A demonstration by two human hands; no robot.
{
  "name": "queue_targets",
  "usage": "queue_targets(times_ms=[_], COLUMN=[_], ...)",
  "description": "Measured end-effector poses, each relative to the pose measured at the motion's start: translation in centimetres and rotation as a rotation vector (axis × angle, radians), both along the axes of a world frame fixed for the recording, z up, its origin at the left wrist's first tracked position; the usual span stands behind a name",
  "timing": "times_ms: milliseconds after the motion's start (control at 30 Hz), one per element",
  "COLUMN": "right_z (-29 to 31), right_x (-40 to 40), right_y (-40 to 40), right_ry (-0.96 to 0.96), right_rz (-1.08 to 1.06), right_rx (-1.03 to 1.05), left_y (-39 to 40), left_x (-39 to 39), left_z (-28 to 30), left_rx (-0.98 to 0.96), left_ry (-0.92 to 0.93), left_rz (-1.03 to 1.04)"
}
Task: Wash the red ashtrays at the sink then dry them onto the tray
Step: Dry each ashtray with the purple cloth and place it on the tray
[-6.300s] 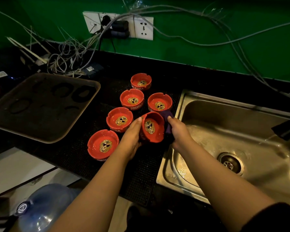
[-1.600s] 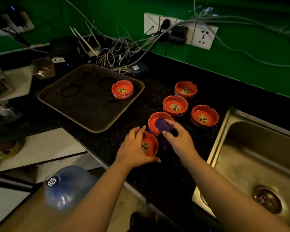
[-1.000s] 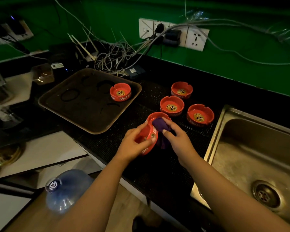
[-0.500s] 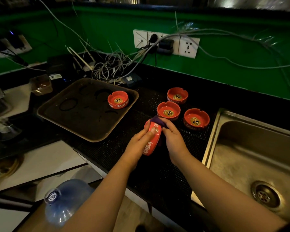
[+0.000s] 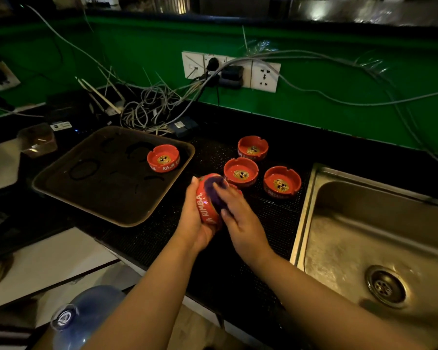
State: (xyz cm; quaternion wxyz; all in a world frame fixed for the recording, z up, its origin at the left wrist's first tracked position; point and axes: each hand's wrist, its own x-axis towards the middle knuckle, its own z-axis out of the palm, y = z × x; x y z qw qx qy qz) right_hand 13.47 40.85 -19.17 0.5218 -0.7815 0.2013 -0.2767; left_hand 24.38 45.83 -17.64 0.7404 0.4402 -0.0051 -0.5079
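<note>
My left hand (image 5: 191, 223) grips a red ashtray (image 5: 204, 202) tilted on its side above the black mat. My right hand (image 5: 240, 221) presses a purple cloth (image 5: 214, 192) into its bowl, fingers curled on the cloth. Another red ashtray (image 5: 163, 158) stands upright on the brown tray (image 5: 91, 200), near the tray's far right corner. On the mat between tray and sink stand three more red ashtrays (image 5: 240, 172), (image 5: 252, 147), (image 5: 282, 182). A further ashtray's rim may show behind my right hand; I cannot tell. The steel sink (image 5: 379, 238) lies to the right.
A tangle of grey cables (image 5: 149, 109) and a wall socket strip (image 5: 232, 72) sit behind the tray. A small clear container (image 5: 37, 140) stands left of the tray. A blue water bottle (image 5: 86, 317) is below the counter edge.
Since 1.6 s ago my left hand lifted an ashtray off the mat and tipped it on its side; my right hand moved the purple cloth into it. My view shifted slightly.
</note>
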Motion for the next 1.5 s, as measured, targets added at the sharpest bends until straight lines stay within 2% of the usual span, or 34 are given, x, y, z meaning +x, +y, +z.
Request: queue_targets(times_ms=[67,233,433,500,567,633,833,867,967,1033,1233,1367,1500], right_z=[-1.4,-1.3,-1.8,-2.4,-2.3,-1.7,-1.8,-2.0,-1.5,-0.8,-1.3,-2.5,-4.2], right_x=[-0.8,0.3,-1.4,-1.5,-0.8,0.0,-1.4,-1.4,-0.4,0.1,-0.1,-1.3,-2.5], right_y=[-0.1,-1.1,0.8,-0.5,-1.5,-1.1,0.0,-0.6,-1.6,-1.3,-1.7,-1.7,-1.4], right_ry=[0.043,0.064,0.076,0.094,0.123,0.126,0.081,0.074,0.017,-0.009,0.012,0.052,0.104], right_rz=[0.014,-0.145,0.006,-0.061,-0.146,-0.151,0.021,0.003,-0.131,-0.134,-0.161,-0.242,-0.298], right_rx=[-0.065,0.119,-0.199,-0.141,0.01,0.035,-0.235,-0.213,0.109,0.233,0.255,0.243,0.17], left_y=[0.1,0.1,0.8,1.1,1.0,0.8,0.6,0.7,0.7,0.9,0.7,0.4,1.2], left_x=[0.6,0.2,0.8,-0.1,-0.9,-1.0,0.4,0.1,-0.8,-0.7,0.4,-0.6,-2.2], left_z=[0.2,-0.1,-1.1,-1.3,-1.6,-1.7,-1.3,-1.1,-1.5,-1.6,-2.3,-3.6,-5.6], left_rx=[0.024,0.059,0.057,0.049,0.068,0.068,0.049,0.046,0.059,0.055,0.129,0.154,0.171], left_ry=[0.044,0.059,0.144,0.162,0.176,0.183,0.157,0.15,0.125,0.086,-0.062,-0.06,-0.098], left_rz=[0.003,-0.026,-0.009,-0.053,-0.07,-0.059,-0.054,-0.075,-0.118,-0.119,-0.089,-0.035,-0.092])
